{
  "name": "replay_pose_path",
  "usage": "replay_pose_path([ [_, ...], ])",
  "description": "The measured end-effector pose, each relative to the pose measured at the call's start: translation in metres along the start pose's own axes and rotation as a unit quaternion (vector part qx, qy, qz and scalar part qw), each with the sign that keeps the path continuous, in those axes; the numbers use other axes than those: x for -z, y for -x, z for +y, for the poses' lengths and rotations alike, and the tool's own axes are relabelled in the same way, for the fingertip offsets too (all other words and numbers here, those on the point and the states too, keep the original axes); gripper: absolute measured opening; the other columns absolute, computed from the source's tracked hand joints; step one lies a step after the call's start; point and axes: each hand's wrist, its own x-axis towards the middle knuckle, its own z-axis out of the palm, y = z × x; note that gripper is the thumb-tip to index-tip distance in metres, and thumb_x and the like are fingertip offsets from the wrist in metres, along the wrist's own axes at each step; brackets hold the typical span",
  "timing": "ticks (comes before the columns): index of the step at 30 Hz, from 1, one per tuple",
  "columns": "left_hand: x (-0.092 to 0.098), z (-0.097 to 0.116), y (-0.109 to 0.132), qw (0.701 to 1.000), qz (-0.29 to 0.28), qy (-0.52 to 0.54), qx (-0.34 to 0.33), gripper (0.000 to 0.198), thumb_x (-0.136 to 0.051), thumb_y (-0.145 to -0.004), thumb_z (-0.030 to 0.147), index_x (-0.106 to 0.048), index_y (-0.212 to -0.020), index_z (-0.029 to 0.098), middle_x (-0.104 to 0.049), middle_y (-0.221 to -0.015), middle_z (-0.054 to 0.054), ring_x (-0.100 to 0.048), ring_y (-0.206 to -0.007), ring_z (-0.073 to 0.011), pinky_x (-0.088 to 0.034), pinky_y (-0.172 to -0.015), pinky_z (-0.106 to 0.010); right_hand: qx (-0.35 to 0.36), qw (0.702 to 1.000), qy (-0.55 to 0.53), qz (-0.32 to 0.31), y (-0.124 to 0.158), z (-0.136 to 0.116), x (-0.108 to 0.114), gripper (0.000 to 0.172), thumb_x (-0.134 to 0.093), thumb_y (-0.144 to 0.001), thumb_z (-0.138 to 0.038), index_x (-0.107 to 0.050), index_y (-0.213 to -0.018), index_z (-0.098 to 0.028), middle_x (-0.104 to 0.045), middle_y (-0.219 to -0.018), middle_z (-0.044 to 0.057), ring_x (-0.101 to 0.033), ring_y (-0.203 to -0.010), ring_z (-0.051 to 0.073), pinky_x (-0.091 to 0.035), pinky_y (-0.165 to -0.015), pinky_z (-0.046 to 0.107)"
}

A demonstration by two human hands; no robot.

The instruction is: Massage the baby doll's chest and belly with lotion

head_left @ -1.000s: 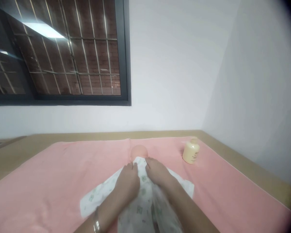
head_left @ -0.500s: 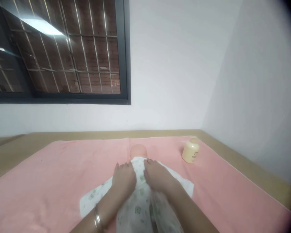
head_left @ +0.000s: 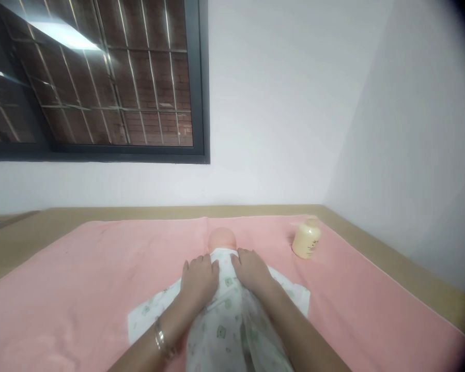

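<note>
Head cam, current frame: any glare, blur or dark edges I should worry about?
Head view: bright lamp-like glare across the window; head view: soft detail, with the lettering on the bottle unreadable; head view: left hand and right hand slightly soft but outlines clear; head view: upper and lower right corners black out.

Pale-yellow rounded bottle [head_left: 306, 242] before a smooth white wall [head_left: 271, 103]
It stands near the far right corner of a pink cloth [head_left: 112, 268]; at upper left, a dark-framed glass window [head_left: 96, 77] shows metal bars [head_left: 149, 50] and brown brickwork [head_left: 169, 126]
</note>
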Motion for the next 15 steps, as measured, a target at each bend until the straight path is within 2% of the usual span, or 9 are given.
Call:
replay_pose_path([
  [3,-0.006,-0.001,-0.003,0.999,-0.004,0.020,0.027,0.047,-0.022,-0.094,0.042,-0.059,-0.102,0.015,-0.066,-0.107,-0.015,-0.058,-0.105,-0.0298,-0.032,-0.097,-0.050,-0.011,1.000,0.001,-0.008,-0.002,0.003,-0.003,0.049,-0.025,-0.097,-0.037,-0.065,-0.098,-0.011,-0.069,-0.100,0.017,-0.061,-0.091,0.027,-0.037,-0.078,0.034],
  [6,-0.010,-0.002,-0.004,0.999,0.004,0.025,0.038,0.048,-0.021,-0.093,0.048,-0.057,-0.103,0.017,-0.066,-0.105,-0.013,-0.057,-0.103,-0.0312,-0.033,-0.094,-0.051,-0.003,1.000,0.003,-0.004,-0.002,0.004,-0.005,0.049,-0.024,-0.098,-0.037,-0.065,-0.100,-0.010,-0.068,-0.102,0.017,-0.060,-0.095,0.027,-0.036,-0.084,0.035],
  [9,-0.013,-0.004,-0.005,0.999,0.005,0.037,0.036,0.048,-0.020,-0.093,0.050,-0.055,-0.103,0.018,-0.065,-0.105,-0.012,-0.057,-0.102,-0.0304,-0.036,-0.089,-0.046,-0.002,1.000,0.000,-0.001,-0.003,0.004,-0.007,0.048,-0.024,-0.097,-0.037,-0.064,-0.102,-0.011,-0.068,-0.104,0.017,-0.059,-0.098,0.027,-0.034,-0.087,0.036],
  [12,-0.014,-0.004,-0.004,0.998,-0.005,0.048,0.039,0.048,-0.019,-0.093,0.050,-0.054,-0.104,0.019,-0.064,-0.107,-0.013,-0.056,-0.103,-0.0289,-0.039,-0.083,-0.040,-0.017,1.000,-0.007,-0.018,-0.004,0.006,-0.010,0.050,-0.023,-0.097,-0.040,-0.063,-0.101,-0.012,-0.067,-0.101,0.017,-0.060,-0.094,0.027,-0.037,-0.082,0.036],
  [15,-0.015,-0.004,-0.005,0.998,-0.001,0.043,0.038,0.047,-0.020,-0.093,0.050,-0.054,-0.104,0.019,-0.063,-0.108,-0.013,-0.056,-0.103,-0.0287,-0.039,-0.082,-0.040,-0.025,0.999,-0.009,-0.030,-0.005,0.008,-0.012,0.051,-0.022,-0.097,-0.042,-0.063,-0.102,-0.013,-0.067,-0.102,0.017,-0.060,-0.095,0.028,-0.038,-0.080,0.037],
])
